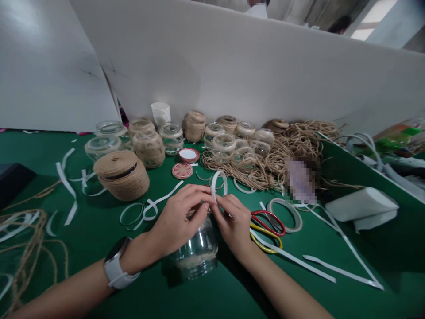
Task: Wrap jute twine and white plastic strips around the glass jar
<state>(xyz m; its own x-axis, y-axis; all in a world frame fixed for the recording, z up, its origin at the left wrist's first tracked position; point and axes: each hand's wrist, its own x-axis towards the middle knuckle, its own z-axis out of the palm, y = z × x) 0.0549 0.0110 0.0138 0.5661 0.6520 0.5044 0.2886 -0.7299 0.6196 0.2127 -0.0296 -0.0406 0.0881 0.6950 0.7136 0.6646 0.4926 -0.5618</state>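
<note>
A narrow white strip curled into a loop [214, 186] rises between my fingertips. My left hand [181, 217], with a watch [118, 263] on its wrist, pinches near the loop's lower left. My right hand [234, 219] closes its thumb and fingers on the loop's lower end. Under both hands is a clear glass jar [201, 246], its threaded rim towards me and its upper part hidden by my left hand. Just right of my right hand lie scissors [267, 230] with red and yellow handles, beside a roll of tape [295, 217].
Several glass jars [224, 146], a twine-wrapped pot [124, 181] and red-white lids [182, 170] stand behind my hands. Brown twine [285, 148] is heaped at the back right, next to a green-sided box [361, 177]. White strips [68, 186] lie scattered. A white partition [232, 57] closes the back.
</note>
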